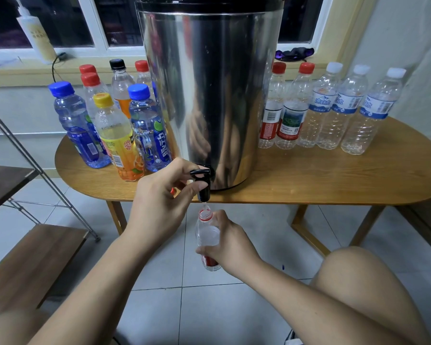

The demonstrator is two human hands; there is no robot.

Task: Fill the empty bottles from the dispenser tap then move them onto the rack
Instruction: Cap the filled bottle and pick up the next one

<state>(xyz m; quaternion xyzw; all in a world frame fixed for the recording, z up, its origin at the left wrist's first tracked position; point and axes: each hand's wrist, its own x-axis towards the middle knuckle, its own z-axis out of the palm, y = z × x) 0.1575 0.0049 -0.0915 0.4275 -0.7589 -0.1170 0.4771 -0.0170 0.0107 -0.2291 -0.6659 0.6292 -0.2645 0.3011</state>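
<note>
- The steel dispenser (209, 95) stands on the tabletop (309, 175), just behind and above both hands.
- The left hand (159, 195), forearm reaching up and forward, pinches the lever of the black tap (203, 181) between thumb and forefinger.
- The right hand (230, 242), just below the left, grips 1 uncapped bottle (205, 230) upright, its mouth directly under the spout.

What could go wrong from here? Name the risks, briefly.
Spill: the right hand holds the bottle in mid-air under the tap; its narrow mouth could drift and water would hit the tiled floor. Overflow: if the left hand releases the tap late, water runs over the bottle.
</note>
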